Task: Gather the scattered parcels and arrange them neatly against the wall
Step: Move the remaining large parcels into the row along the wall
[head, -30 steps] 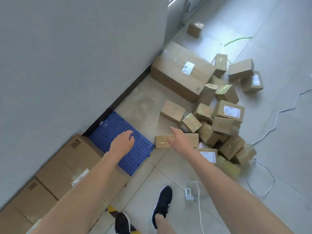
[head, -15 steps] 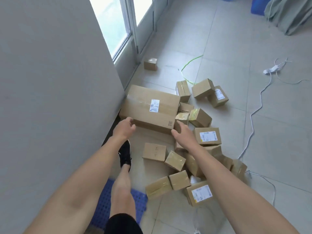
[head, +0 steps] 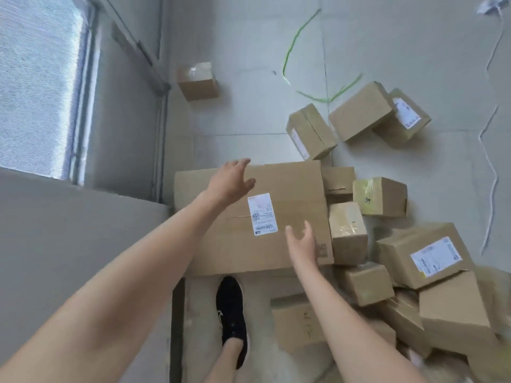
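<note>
Floor (head: pixel 249 128) of pale tile carried the whole spill of cardboard below a grey wall (head: pixel 69 244) and a bright window (head: pixel 36 78). Biggest of the parcels, a large carton (head: pixel 293 186) with a white label (head: pixel 262 214), lay flat at the floor's left edge, by the foot of that wall. A heap of small parcels (head: pixel 423 255) crowded its right side, some touching it, others tipped on one another toward the floor's right edge. One lone box (head: pixel 197 81) sat apart by the window frame. The person's left hand (head: pixel 231 181) reached over the carton's far top and the right hand (head: pixel 302 243) over its near right corner. Both had fingers spread and grasped nothing; whether either touched the cardboard could not be told. A black shoe (head: pixel 232 313) stood just short of the carton. Judged from here, shifting the carton could topple the leaning heap. The green strap (head: pixel 290 45) and white cable (head: pixel 489 161), loose on the tiles, could snag a foot.
</note>
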{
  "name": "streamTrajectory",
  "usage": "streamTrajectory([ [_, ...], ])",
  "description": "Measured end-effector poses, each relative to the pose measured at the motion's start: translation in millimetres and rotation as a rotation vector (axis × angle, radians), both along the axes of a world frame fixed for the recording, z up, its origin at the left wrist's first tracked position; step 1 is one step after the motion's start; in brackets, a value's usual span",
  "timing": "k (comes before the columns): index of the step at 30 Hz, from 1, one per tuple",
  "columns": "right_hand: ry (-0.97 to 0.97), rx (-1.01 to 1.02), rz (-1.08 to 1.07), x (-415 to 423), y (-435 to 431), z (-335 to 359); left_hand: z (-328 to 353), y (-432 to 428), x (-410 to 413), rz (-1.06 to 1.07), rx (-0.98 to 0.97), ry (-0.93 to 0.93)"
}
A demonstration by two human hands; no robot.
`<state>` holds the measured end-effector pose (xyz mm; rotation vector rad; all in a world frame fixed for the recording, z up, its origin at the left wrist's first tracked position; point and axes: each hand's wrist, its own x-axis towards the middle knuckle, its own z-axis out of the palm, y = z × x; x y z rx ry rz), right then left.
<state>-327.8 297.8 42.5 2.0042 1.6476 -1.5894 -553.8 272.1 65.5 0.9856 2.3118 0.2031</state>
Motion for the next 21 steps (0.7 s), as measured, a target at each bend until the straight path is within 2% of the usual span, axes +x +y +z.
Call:
streamTrajectory([
  [4, -0.12, -0.062, -0.335, -13, -11, -45, -64, 21, -30, -0.047, -0.103, -0.014],
  [8, -0.209, -0.329, -0.606, -7, -44, -81, -114, 33, -42, -0.072, -0.181, -0.054],
  [11, -0.282, -0.484, -0.761, -1, -68, -106, -148, 36, -46, -0.145, -0.248, -0.005],
  [13, -0.208, -0.619, -0.858, 4, -80, -118, -165, 37, -47, -0.189, -0.292, 0.034],
  [16, 0.093, -0.828, -0.904, 8, -83, -135, -179, 41, -44, -0.169, -0.357, 0.048],
  [18, 0.2, -0.856, -0.93, 15, -81, -140, -180, 45, -42, -0.128, -0.364, 0.067],
  [21, 0.174, -0.783, -0.963, 41, -86, -128, -158, 44, -31, -0.038, -0.401, 0.044],
])
